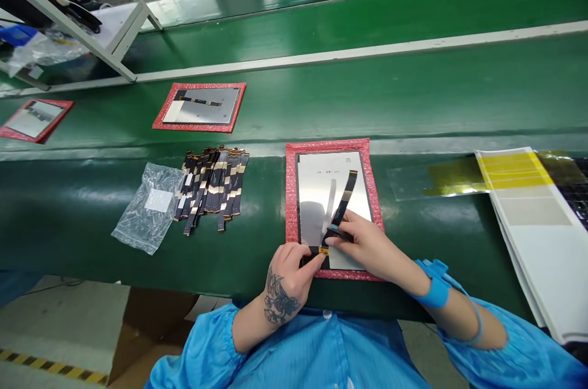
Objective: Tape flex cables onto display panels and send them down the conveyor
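A silvery display panel (316, 184) lies back side up on a pink bubble-wrap pouch (373, 193) in front of me. A black flex cable (344, 196) with gold ends stands tilted over it, its lower end at the panel's near edge. My right hand (367, 242) pinches the cable near that lower end; a slim dark piece shows between its fingers, too hidden to name. My left hand (289, 275) is closed at the panel's near left edge, thumb and fingertips on the dark strip beside the yellow connector (324, 250).
Left of the panel lie a pile of flex cables (214, 184) and a clear plastic bag (151, 208). Further back are two more panels on pink pouches, one nearer (202, 108) and one far left (37, 118). White sheets with yellow tape (519, 193) lie at right.
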{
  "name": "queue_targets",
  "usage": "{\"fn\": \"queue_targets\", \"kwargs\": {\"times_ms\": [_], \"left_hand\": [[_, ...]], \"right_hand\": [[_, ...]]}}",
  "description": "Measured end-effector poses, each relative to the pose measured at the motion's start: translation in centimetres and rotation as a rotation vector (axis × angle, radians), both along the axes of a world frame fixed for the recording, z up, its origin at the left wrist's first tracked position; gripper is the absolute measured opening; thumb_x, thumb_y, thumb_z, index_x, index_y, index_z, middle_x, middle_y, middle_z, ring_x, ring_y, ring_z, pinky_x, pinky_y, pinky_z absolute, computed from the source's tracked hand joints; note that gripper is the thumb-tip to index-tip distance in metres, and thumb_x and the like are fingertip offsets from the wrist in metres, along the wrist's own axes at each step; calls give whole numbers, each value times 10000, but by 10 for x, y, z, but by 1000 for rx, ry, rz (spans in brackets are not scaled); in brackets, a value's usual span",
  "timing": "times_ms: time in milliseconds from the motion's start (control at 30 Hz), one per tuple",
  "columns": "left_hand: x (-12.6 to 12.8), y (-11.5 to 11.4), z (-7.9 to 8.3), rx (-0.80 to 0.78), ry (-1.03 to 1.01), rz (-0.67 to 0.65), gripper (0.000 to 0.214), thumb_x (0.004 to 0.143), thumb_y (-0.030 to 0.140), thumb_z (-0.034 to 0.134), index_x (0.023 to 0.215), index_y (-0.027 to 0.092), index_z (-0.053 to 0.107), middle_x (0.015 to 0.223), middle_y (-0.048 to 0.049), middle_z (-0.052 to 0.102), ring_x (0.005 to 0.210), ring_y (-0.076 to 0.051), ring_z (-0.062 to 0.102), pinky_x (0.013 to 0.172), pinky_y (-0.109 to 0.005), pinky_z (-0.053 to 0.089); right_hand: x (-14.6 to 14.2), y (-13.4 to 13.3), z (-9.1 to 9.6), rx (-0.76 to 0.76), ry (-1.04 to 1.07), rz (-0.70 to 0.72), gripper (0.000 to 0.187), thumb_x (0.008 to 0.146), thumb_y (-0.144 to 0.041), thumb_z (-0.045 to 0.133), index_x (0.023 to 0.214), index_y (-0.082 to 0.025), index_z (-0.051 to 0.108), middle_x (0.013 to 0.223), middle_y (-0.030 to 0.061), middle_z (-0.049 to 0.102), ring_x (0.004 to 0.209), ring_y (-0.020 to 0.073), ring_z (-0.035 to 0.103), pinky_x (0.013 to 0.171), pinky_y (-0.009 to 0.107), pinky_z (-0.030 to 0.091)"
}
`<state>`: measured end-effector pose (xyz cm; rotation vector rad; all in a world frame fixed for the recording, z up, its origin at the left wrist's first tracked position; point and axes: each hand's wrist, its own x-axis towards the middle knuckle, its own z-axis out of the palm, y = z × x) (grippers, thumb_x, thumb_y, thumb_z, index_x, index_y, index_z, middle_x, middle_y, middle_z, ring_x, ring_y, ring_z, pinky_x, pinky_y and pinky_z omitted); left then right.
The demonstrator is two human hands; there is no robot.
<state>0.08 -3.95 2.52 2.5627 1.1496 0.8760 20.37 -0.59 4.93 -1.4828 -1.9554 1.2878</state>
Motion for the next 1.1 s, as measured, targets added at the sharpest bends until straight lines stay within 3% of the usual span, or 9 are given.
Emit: {"fn": "queue_targets", "kwargs": {"times_ms": [167, 433, 767, 1100], "left_hand": [[-3, -2, 0, -27, 6, -15, 238, 902, 121, 489, 1008, 183, 693, 815, -66, 594, 761, -157, 509, 649, -265, 442], [-2, 0, 2, -42, -13, -11, 242, 917, 132, 472, 976, 175, 703, 801, -65, 594, 750, -150, 504, 642, -261, 453], [-4, -2, 0, -68, -14, -15, 255, 911, 132, 472, 997, 186, 706, 811, -70, 595, 756, -153, 508, 649, -267, 451], [-3, -1, 2, -64, -32, -16, 215, 897, 118, 502, 985, 169, 691, 812, -67, 586, 754, -156, 503, 650, -265, 438]], "right_hand": [[-4, 2, -1, 15, -66, 45, 156, 857, -121, 552, 856, -174, 698, 1153, 71, 537, 954, 210, 579, 783, 291, 495], [-5, 2, -2, 22, -125, 40, 151, 883, -186, 567, 781, -169, 676, 987, 69, 536, 880, 194, 569, 752, 278, 492], [-6, 4, -3, 24, -122, 52, 185, 894, -227, 563, 755, -172, 674, 949, 70, 528, 857, 194, 568, 740, 283, 498], [-5, 5, -2, 15, -127, 66, 153, 872, -155, 564, 755, -167, 662, 995, 69, 541, 893, 199, 572, 768, 284, 498]]}}
